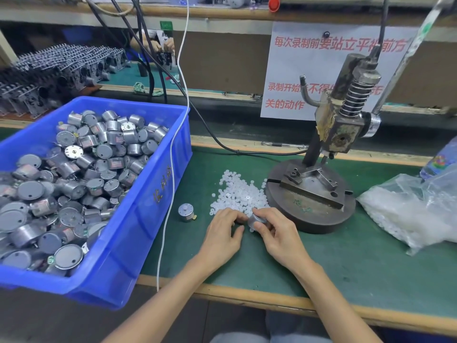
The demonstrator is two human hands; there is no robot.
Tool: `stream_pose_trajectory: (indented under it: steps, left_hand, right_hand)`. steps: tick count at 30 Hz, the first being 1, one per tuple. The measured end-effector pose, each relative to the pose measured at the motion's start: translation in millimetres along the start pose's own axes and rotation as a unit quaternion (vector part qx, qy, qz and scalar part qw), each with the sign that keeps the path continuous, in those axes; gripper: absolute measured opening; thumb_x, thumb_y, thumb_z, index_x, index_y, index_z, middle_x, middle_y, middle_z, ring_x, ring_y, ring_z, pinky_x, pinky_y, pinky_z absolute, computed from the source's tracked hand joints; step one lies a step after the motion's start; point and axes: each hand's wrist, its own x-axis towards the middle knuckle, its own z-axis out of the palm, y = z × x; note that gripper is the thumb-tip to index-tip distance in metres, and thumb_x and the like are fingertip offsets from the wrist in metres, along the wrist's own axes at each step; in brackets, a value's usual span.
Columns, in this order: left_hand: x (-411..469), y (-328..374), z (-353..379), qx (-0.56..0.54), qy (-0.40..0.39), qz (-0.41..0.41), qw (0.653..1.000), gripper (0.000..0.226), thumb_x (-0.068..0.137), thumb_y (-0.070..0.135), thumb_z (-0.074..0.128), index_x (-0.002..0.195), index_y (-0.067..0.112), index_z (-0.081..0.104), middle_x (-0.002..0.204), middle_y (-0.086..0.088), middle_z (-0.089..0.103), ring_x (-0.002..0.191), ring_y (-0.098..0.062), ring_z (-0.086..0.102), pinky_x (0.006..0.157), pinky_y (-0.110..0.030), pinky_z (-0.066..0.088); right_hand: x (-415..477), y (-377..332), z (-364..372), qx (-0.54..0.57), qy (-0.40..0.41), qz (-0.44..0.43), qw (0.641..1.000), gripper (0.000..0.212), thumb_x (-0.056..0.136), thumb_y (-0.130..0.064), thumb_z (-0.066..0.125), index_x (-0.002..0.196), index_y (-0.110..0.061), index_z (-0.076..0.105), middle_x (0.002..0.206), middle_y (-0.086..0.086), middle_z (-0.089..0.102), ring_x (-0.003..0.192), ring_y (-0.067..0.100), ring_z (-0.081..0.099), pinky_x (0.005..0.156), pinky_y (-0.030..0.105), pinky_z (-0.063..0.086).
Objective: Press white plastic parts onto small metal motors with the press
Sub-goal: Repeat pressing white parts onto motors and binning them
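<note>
Right hand (pixel 274 233) grips a motor (pixel 257 220); left hand (pixel 223 233) touches white parts (pixel 237 191).

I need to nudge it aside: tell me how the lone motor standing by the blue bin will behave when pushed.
The lone motor stands on its flat end on the green mat, so it should slide, not roll. Tipped onto its round side, it would probably roll. The metal can looks rigid, likely heavy for its size.
</note>
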Motion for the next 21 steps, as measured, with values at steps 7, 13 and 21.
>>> stream_pose_trajectory:
  steps: [7, 13, 21]
  left_hand:
    - [-0.4, -1.3, 0.3, -0.004, 0.003, 0.000, 1.000, 0.016, 0.082, 0.003, 0.061, 0.095, 0.011, 0.065, 0.092, 0.003, 0.060, 0.086, -0.007, 0.046, 0.080, -0.011, 0.033]
    - [-0.2, -1.6, 0.6, -0.011, -0.007, -0.012, 1.000, 0.015, 0.077, 0.010, 0.065, 0.091, 0.015, 0.067, 0.093, 0.006, 0.057, 0.092, -0.009, 0.050, 0.084, -0.011, 0.033]
    - [-0.7, -2.8, 1.3, -0.011, -0.001, -0.012, 1.000, 0.010, 0.080, 0.022, 0.071, 0.090, 0.017, 0.072, 0.097, 0.004, 0.058, 0.096, -0.010, 0.048, 0.085, -0.006, 0.027]
  right_hand:
    - [-2.7, 1.4, 1.5, -0.053, -0.015, -0.034, 0.998, 0.022, 0.089, -0.005, 0.059, 0.110, 0.000, 0.063, 0.104, 0.006, 0.061, 0.092, 0.013, 0.059, 0.078, 0.023, 0.047]
    - [-1.5, 2.9, 1.3, -0.040, 0.000, -0.011, 0.999, 0.020, 0.087, 0.001, 0.061, 0.107, 0.001, 0.064, 0.102, 0.000, 0.059, 0.088, -0.004, 0.053, 0.075, 0.004, 0.039]
    - [-0.8, 2.6, 1.0, -0.027, 0.017, -0.011, 0.999, 0.020, 0.088, 0.002, 0.061, 0.108, 0.001, 0.065, 0.098, 0.000, 0.059, 0.085, -0.006, 0.053, 0.073, 0.003, 0.038]
